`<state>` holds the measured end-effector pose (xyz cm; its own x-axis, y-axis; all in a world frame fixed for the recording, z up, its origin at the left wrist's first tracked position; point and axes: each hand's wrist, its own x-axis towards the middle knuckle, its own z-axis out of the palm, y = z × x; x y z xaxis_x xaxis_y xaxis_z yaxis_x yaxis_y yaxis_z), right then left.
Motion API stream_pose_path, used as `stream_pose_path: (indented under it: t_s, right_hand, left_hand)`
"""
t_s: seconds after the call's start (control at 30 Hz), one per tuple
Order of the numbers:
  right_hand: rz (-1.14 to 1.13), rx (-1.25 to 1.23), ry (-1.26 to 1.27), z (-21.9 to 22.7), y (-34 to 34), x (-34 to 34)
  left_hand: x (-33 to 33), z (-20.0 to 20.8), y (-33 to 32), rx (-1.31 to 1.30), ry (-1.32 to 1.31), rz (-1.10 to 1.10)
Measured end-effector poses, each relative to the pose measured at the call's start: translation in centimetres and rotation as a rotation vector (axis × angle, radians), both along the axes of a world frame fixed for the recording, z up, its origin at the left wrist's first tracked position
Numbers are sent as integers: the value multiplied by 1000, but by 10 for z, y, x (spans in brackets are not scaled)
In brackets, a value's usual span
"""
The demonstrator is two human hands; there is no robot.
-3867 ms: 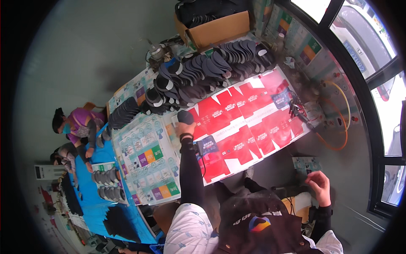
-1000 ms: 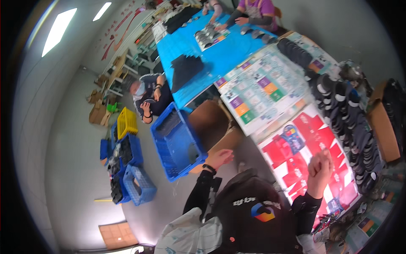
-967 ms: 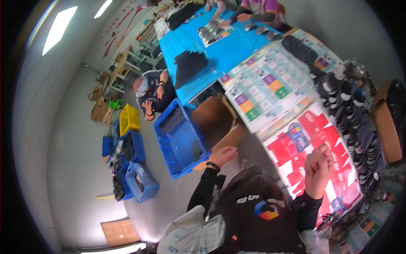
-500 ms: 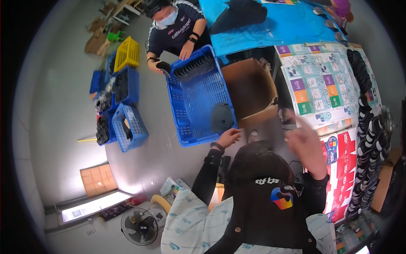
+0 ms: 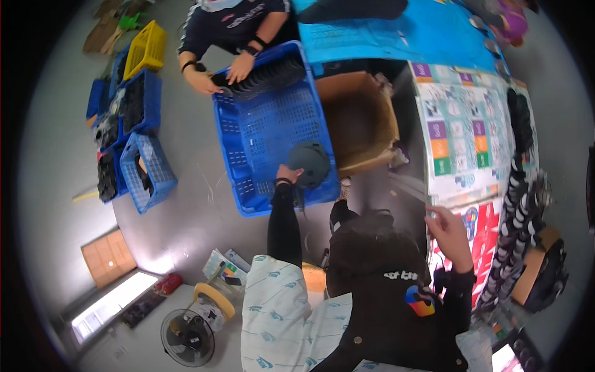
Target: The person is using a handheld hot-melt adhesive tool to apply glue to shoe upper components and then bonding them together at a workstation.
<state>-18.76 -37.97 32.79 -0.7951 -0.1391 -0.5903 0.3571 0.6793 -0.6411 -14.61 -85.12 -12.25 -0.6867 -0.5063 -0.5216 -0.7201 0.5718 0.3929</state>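
My left hand (image 5: 287, 174) reaches into the near end of a large blue plastic crate (image 5: 234, 158). Its fingers are closed at the left edge of a dark grey rounded piece, shaped like a cap (image 5: 313, 162), and some of them are hidden. My right hand (image 5: 451, 237) hovers by the left edge of red and white printed sheets (image 5: 489, 239), fingers bent and apart, holding nothing. At the crate's far end stands a row of black curved pieces (image 5: 268, 77). A co-worker's two hands rest on that row.
An open cardboard box (image 5: 392, 133) adjoins the crate's right side. Farther right, black and white curved pieces (image 5: 509, 229) line the table beyond printed sheets (image 5: 458, 177). Blue sheeting (image 5: 347, 46) covers the far table. Smaller crates (image 5: 149, 186) stand left; a fan (image 5: 188, 338) is at lower left.
My left hand has moved from the crate's near rim onto the grey piece. My right hand has lowered slightly. The co-worker has brought a black piece down to the row. The view has shifted.
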Motion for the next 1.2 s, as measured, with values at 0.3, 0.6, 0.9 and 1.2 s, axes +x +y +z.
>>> stream_pose_path:
  t_s: [0.3,0.6,0.9,1.2]
  right_hand:
    - [161,-338,-51,-71,-29,1]
    - [472,-831,-287,-22,-201,37]
    - [777,-691,-410,-37,-386,149]
    - [836,-453,-364,-108,-659,247]
  left_hand:
    - [123,155,51,57,221,215]
    - [404,259,-1,510,637,1159]
    - [462,351,-121,1212,1857,958]
    - [531,266,-369,997,1374,1308]
